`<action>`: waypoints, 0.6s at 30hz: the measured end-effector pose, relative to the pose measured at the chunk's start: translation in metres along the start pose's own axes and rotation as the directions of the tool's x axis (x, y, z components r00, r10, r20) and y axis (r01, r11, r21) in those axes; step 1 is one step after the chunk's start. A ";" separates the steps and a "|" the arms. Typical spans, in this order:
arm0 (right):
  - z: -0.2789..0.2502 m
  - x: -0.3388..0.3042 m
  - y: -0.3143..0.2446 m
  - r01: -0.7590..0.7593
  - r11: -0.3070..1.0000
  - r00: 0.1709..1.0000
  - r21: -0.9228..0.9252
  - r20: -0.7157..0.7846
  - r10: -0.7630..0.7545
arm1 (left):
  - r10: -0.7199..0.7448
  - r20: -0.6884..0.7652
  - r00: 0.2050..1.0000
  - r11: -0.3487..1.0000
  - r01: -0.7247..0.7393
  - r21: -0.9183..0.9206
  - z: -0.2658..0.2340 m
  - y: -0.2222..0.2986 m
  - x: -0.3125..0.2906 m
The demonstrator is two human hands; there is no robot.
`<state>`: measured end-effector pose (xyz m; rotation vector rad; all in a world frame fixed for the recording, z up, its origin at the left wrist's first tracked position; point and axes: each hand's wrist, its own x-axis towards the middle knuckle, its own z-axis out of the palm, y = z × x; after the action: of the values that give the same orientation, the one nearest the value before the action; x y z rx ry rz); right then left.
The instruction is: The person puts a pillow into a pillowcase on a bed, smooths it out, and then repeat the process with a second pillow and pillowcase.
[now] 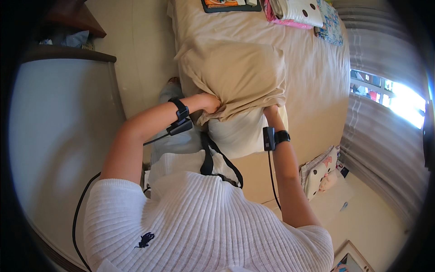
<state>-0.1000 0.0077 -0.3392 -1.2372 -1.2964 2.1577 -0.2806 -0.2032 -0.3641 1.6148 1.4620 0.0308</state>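
Observation:
A white pillow [238, 133] lies on the bed in front of me, its far part inside a beige pillowcase [240, 68]. My left hand [210, 103] is closed on the gathered edge of the pillowcase at its left side. At the opening's right side, my right hand [272, 111] reaches up under the cloth edge; its fingers are hidden by the pillowcase. The near end of the pillow sticks out uncovered between my two wrists. Each wrist wears a black strap with a small device and a cable.
Under the pillow spreads a bed with a beige sheet [312, 81]. Folded bedding [294, 13] and a dark tray [231, 7] lie at its far end. Grey curtains [380, 45] hang at the right, near a patterned cushion [319, 174]. A pale cabinet panel [68, 118] stands left.

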 end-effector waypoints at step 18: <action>0.061 -0.057 -0.041 0.274 0.887 0.946 -0.372 0.269 -0.180 | -0.226 -0.737 0.637 0.973 0.185 -0.138 -0.124 0.000 -0.069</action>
<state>-0.1229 -0.0411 -0.2635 -0.9233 -1.9599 1.9619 -0.3709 -0.1847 -0.2561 1.4312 2.2527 0.6833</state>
